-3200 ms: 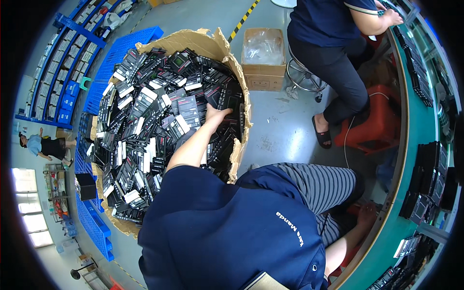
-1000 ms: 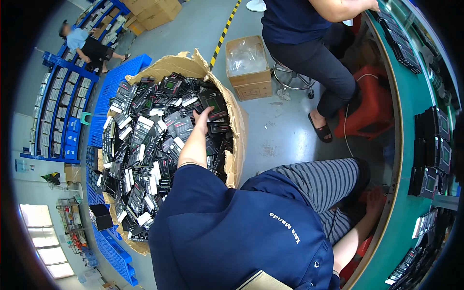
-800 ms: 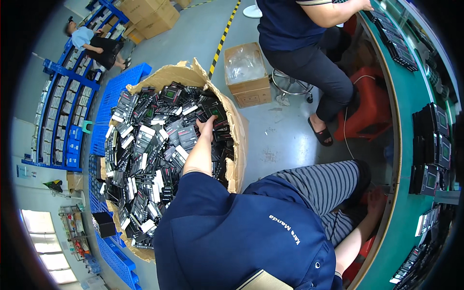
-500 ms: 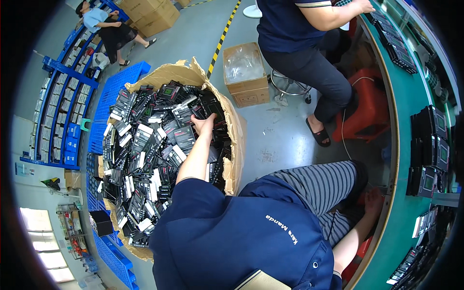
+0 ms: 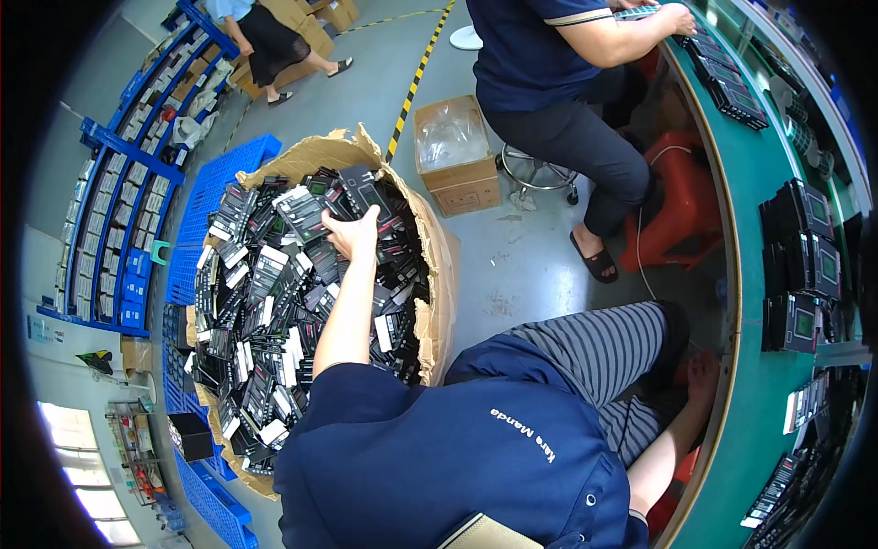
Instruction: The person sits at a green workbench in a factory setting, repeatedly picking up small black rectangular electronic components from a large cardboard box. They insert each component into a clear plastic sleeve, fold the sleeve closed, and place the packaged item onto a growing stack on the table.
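My left hand (image 5: 354, 234) is over the far part of a large cardboard bin (image 5: 437, 274) heaped with flat black boxes (image 5: 265, 274). Its thumb and fingers are closed round a small bunch of black boxes (image 5: 366, 194), which stands a little above the pile. How many boxes it grips is hard to make out. Down by the edge of the green workbench (image 5: 752, 274), beside my knee, is my right hand (image 5: 703, 377). Shadow hides its fingers, and nothing shows in it.
Stacked black boxes (image 5: 805, 265) line the bench. A seated co-worker (image 5: 558, 82) handles things at its far end, near a red stool (image 5: 681, 201). An open carton (image 5: 457, 178) stands on the floor. Blue pallets (image 5: 215, 201) lie beside the bin, and another person (image 5: 265, 41) is near the shelves.
My left hand has moved left within the bin, and the boxes at its fingers have come up from the pile. The person by the shelves has moved right. My right hand stays put.
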Demonstrator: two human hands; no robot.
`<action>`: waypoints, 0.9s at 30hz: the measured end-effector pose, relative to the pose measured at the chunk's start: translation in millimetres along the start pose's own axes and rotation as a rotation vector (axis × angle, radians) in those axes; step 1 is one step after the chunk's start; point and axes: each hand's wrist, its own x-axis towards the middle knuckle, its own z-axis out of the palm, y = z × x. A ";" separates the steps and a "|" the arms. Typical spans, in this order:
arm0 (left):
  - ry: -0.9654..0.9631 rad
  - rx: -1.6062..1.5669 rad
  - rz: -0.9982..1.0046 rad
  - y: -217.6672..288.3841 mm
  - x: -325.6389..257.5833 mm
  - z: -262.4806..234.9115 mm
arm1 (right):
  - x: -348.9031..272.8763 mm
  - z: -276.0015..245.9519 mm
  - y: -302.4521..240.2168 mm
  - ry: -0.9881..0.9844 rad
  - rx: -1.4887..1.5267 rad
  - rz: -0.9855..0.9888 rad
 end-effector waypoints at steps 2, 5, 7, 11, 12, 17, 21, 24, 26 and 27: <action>0.023 -0.037 0.038 16.0 0.5 -9.3 | 16.1 -26.1 8.3 -0.089 0.017 -0.025; 0.077 -0.105 0.149 30.8 5.9 -19.4 | 36.0 -49.7 14.4 -0.141 0.015 -0.053; 0.127 -0.100 0.217 40.2 4.6 -41.0 | 32.3 -32.2 16.5 -0.043 0.038 -0.013; 0.221 -0.150 0.443 65.7 17.3 -58.3 | 46.1 -77.5 26.4 -0.425 0.115 -0.140; 0.246 -0.148 0.490 70.3 22.1 -62.0 | 48.7 -87.4 28.0 -0.507 0.106 -0.177; 0.256 -0.298 0.733 123.6 11.8 -89.4 | 18.2 -77.5 32.4 -0.975 0.419 -0.215; 0.053 -0.571 1.039 198.6 -43.8 -78.9 | -1.8 -84.2 62.3 -0.233 0.134 -0.346; -0.530 -0.968 1.033 230.8 -127.3 -97.6 | -105.6 25.6 42.8 0.024 -0.085 -0.270; -0.858 -1.125 1.144 262.2 -196.9 -112.6 | -139.3 47.7 36.9 0.108 -0.176 -0.203; -1.022 -1.156 1.236 281.1 -227.0 -118.0 | -138.2 38.0 48.1 0.113 -0.212 -0.170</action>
